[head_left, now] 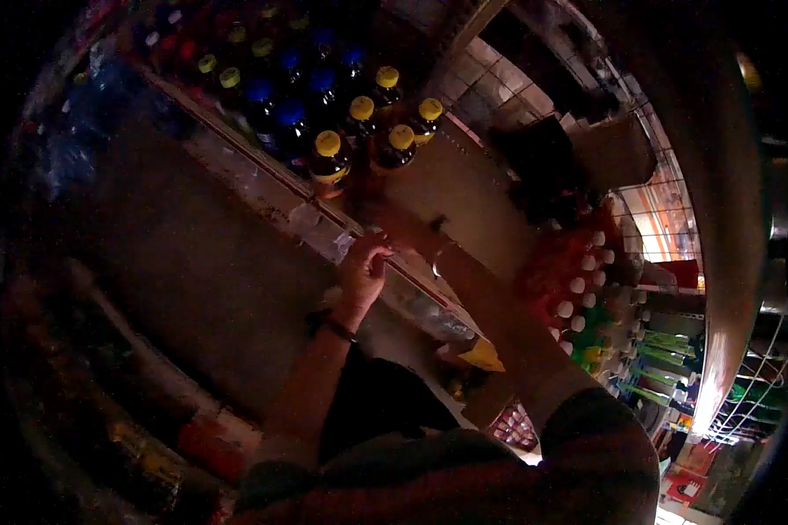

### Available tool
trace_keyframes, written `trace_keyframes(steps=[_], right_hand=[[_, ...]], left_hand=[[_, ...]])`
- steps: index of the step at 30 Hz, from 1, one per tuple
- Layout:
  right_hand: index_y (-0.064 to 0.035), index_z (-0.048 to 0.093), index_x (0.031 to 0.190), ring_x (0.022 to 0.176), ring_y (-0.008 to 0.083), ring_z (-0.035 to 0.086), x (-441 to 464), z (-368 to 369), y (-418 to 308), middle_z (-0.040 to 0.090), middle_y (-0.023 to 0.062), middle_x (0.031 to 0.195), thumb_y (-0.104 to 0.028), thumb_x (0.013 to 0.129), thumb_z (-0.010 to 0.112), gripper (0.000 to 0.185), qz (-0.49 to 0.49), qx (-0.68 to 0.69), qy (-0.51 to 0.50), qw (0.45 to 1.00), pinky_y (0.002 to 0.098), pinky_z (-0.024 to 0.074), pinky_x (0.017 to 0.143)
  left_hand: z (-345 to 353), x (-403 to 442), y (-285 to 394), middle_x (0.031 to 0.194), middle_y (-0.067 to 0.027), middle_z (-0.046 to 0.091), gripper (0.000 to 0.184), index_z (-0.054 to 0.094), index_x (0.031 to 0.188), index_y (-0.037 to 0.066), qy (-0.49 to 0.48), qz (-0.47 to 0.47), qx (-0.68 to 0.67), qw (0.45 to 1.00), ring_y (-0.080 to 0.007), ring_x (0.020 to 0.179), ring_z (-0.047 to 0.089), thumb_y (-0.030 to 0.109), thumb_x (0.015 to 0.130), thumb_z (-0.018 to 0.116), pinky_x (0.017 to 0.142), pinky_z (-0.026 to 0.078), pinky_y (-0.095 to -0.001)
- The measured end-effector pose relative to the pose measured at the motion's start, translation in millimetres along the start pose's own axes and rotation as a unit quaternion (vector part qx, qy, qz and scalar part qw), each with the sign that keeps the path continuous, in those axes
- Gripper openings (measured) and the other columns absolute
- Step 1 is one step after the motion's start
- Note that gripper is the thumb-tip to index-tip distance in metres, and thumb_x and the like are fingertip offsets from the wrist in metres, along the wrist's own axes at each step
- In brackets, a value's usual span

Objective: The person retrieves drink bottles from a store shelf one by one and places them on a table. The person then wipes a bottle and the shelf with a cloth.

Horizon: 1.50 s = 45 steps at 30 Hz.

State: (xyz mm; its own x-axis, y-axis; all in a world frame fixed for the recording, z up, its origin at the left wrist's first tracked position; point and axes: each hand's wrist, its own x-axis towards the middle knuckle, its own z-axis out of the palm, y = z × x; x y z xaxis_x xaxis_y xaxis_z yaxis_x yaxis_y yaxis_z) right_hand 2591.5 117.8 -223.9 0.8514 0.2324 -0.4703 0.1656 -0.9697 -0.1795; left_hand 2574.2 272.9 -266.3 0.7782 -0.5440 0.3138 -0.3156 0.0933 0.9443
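Observation:
My left hand (362, 269), with a dark band at its wrist, is at the front edge of a shelf (320, 229). Its fingers are curled together, and anything between them is too small to name. Over the shelf, my right hand (390, 220) reaches in from the right with a light band at the wrist. Its fingers are dark and blurred, so its grip cannot be made out. Nearest to it stand dark bottles with yellow caps, one (328, 162) close to the shelf edge. Bottles with blue caps (290, 114) are beside and behind them.
Bottles with white caps (578, 285) and red bodies stand to the right of my right forearm. A yellow item (482, 355) lies below the shelf edge. Wire racks (753, 376) are at the far right. Clear bottles or wrapping (66, 149) show dimly at the left.

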Motion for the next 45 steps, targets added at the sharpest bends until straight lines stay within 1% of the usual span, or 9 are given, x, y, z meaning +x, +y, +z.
trace_keyframes(steps=[3,11,20,23,26,29,31,39,45], right_hand=[[-0.0152,0.054,0.122,0.124,0.0292,0.039,11.7,56.4,13.9,0.045,0.0091,0.132,-0.008,0.071,0.060,0.051,-0.036,-0.050,0.265,0.962,0.0396,0.0283,0.106],[-0.0171,0.054,0.121,0.124,0.0312,0.039,-114.4,69.2,-18.9,0.041,0.0116,0.136,-0.005,0.073,0.057,0.050,0.194,0.102,0.188,0.957,0.0449,0.0293,0.105],[-0.0071,0.055,0.119,0.114,0.0419,0.045,-206.0,213.2,-16.3,0.047,0.0234,0.125,-0.025,0.084,0.051,0.040,0.513,0.154,0.066,0.842,0.0505,0.0368,0.096],[-0.0026,0.056,0.114,0.108,0.0428,0.049,-163.9,262.6,26.1,0.050,0.0255,0.121,-0.025,0.083,0.051,0.038,0.539,0.137,0.112,0.824,0.0504,0.0391,0.092],[-0.0028,0.058,0.108,0.104,0.0422,0.051,-90.8,179.7,15.0,0.052,0.0266,0.117,-0.022,0.083,0.050,0.033,0.474,0.159,0.258,0.826,0.0499,0.0387,0.092],[-0.0026,0.058,0.106,0.100,0.0399,0.054,-43.8,106.1,5.6,0.057,0.0244,0.110,-0.017,0.079,0.055,0.031,0.431,0.227,0.228,0.843,0.0469,0.0401,0.091],[-0.0017,0.057,0.106,0.097,0.0386,0.057,-23.1,124.3,18.6,0.060,0.0233,0.106,-0.014,0.075,0.059,0.034,0.359,0.243,0.455,0.778,0.0448,0.0433,0.087],[-0.0024,0.063,0.096,0.086,0.0352,0.062,-105.5,123.5,22.4,0.064,0.0194,0.094,-0.016,0.078,0.056,0.024,0.453,0.182,0.215,0.846,0.0434,0.0490,0.074],[-0.0033,0.067,0.088,0.078,0.0330,0.065,-217.2,117.8,-51.6,0.067,0.0163,0.084,-0.017,0.080,0.054,0.021,0.532,0.113,0.107,0.833,0.0426,0.0526,0.064]], left_hand=[[2.5,-30.1,-4.1,0.093,-0.0101,0.062,0.026,0.059,0.085,0.009,-0.019,0.009,0.073,0.997,-0.0294,0.090,0.059,-0.011,0.070,0.056,0.076,0.049,-0.0372],[-27.9,-87.7,46.3,0.088,-0.0114,0.063,0.020,0.061,0.086,0.008,-0.072,-0.015,0.080,0.994,-0.0302,0.082,0.060,-0.007,0.072,0.057,0.073,0.048,-0.0373],[-86.1,-152.7,37.5,0.086,-0.0121,0.063,0.014,0.065,0.085,0.007,-0.178,-0.059,0.147,0.971,-0.0287,0.080,0.059,-0.002,0.076,0.058,0.073,0.047,-0.0371],[-99.1,-156.0,42.6,0.085,-0.0125,0.063,0.014,0.064,0.084,0.006,-0.167,-0.076,0.119,0.976,-0.0289,0.080,0.059,-0.002,0.076,0.058,0.075,0.046,-0.0372],[-106.4,-138.0,71.0,0.084,-0.0129,0.062,0.012,0.062,0.084,0.005,-0.153,-0.128,0.094,0.975,-0.0295,0.080,0.059,-0.003,0.076,0.058,0.075,0.045,-0.0373],[-108.8,-127.0,66.9,0.084,-0.0129,0.062,0.010,0.061,0.084,0.004,-0.163,-0.106,0.114,0.974,-0.0288,0.080,0.058,-0.002,0.076,0.057,0.075,0.045,-0.0374],[-113.2,-125.5,57.1,0.084,-0.0126,0.062,0.009,0.060,0.085,0.003,-0.182,-0.093,0.111,0.973,-0.0278,0.080,0.058,-0.001,0.078,0.057,0.075,0.046,-0.0375],[-95.2,-96.7,45.4,0.091,-0.0122,0.065,0.012,0.061,0.093,0.001,-0.251,-0.213,0.029,0.944,-0.0229,0.083,0.062,0.008,0.090,0.052,0.075,0.049,-0.0320],[-73.4,-79.7,25.3,0.091,-0.0131,0.066,0.012,0.061,0.094,0.000,-0.344,-0.133,0.050,0.928,-0.0214,0.084,0.065,0.008,0.089,0.054,0.073,0.050,-0.0307]])
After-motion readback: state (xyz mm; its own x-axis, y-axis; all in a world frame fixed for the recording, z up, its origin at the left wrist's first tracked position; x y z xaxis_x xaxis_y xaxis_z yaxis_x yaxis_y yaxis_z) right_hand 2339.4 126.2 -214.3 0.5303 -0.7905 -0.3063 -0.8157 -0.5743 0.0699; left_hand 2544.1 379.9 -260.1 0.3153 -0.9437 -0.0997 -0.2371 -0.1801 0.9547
